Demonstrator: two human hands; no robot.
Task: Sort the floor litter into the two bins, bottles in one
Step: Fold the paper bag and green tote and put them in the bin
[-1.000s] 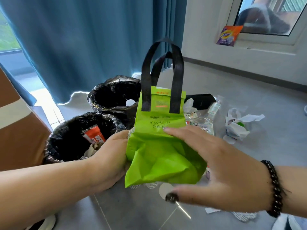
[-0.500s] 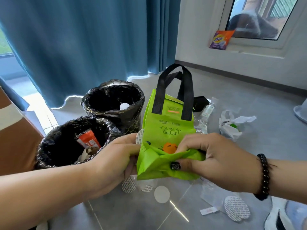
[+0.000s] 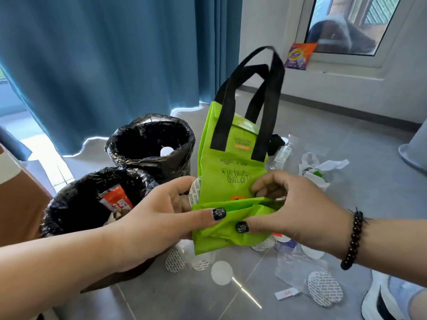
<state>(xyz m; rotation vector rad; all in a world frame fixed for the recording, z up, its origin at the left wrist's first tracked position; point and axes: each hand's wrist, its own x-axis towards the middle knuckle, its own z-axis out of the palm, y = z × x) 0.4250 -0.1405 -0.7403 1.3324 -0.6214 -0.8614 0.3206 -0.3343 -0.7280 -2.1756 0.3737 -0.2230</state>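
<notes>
Now both hands hold a green bag [image 3: 231, 181] in the air, above the grey floor [image 3: 346, 139]. The left hand [image 3: 161, 218] grips its folded lower part from the left, thumb on top of the fold. The right hand [image 3: 291, 209] pinches the same fold from the right, fingers curled. The black handles [image 3: 268, 100] stand upward. Two black-lined bins are at the left: the near bin [image 3: 69, 199] contains an orange wrapper [image 3: 116, 200], the far bin [image 3: 150, 144] a white disc. A clear bottle [image 3: 283, 153] lies far behind the bag.
</notes>
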